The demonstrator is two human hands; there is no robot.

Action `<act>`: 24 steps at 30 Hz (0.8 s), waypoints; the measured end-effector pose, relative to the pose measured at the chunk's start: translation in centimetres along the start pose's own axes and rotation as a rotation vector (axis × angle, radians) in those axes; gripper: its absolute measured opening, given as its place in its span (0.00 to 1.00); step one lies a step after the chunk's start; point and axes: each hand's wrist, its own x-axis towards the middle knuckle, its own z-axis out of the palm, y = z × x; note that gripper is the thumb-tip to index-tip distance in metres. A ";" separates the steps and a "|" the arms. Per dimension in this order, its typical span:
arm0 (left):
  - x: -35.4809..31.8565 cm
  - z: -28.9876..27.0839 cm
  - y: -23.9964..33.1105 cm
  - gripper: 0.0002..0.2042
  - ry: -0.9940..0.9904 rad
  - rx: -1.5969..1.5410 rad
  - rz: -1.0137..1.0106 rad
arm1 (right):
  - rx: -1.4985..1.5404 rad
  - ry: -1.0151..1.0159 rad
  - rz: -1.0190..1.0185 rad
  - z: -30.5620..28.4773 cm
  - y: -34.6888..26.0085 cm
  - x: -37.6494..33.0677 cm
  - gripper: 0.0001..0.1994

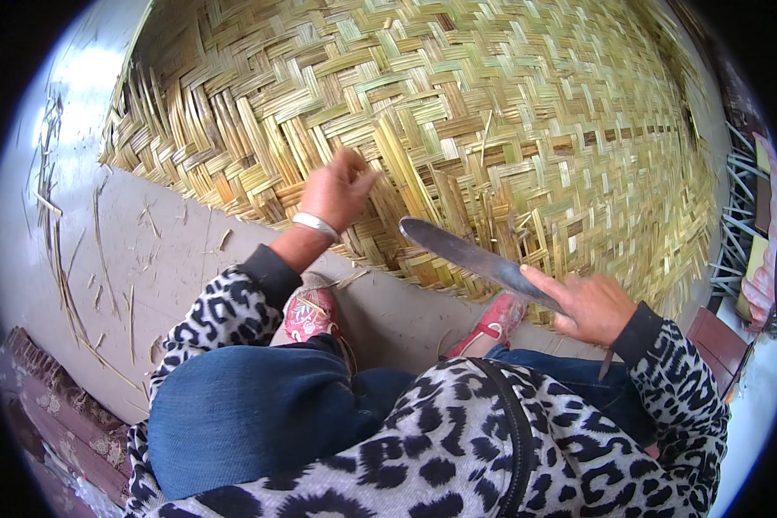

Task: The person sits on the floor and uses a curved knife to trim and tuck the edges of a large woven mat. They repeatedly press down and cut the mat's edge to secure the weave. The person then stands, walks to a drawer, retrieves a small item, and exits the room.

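Observation:
A large woven mat (492, 112) of yellow-green split reed or straw strips spreads over the floor in front of me. My left hand (338, 188), with a white bangle (317, 226) at the wrist, is over the mat's near edge. Its fingers are curled in; whether a strip is between them is hidden. Beside it a pale, loose strip (403, 168) lies along the weave. My right hand (591, 306) grips a long knife (475, 259) with a broad, grey, round-tipped blade. The blade slants up and left above the near edge, its tip toward my left hand.
Loose straw strips (60, 250) and scraps litter the grey floor (160, 224) at left. My red shoes (311, 312) are close to the mat's near edge. Patterned maroon cloth (69, 401) is at lower left. A metal rack (734, 216) and a brown box (716, 345) stand at right.

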 end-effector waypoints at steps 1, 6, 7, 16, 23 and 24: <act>0.4 -1.1 0.4 0.17 0.089 0.194 0.142 | -0.022 0.065 -0.042 0.4 0.2 0.2 0.39; 5.6 -2.9 4.2 0.32 0.000 0.890 0.828 | -0.164 0.225 -0.133 1.1 1.4 3.2 0.35; 6.7 -3.1 5.0 0.31 -0.134 1.008 0.814 | -0.167 0.210 -0.102 0.8 1.6 3.9 0.35; 10.9 -2.8 6.5 0.14 -0.578 1.087 0.765 | -0.096 0.291 -0.053 -1.4 2.9 8.9 0.32; 11.7 0.2 5.2 0.07 -0.601 1.265 0.779 | -0.030 0.210 -0.002 -0.9 3.8 12.2 0.30; 11.6 0.4 5.2 0.06 -0.597 1.286 0.743 | -0.019 0.200 0.005 -0.8 3.9 12.6 0.29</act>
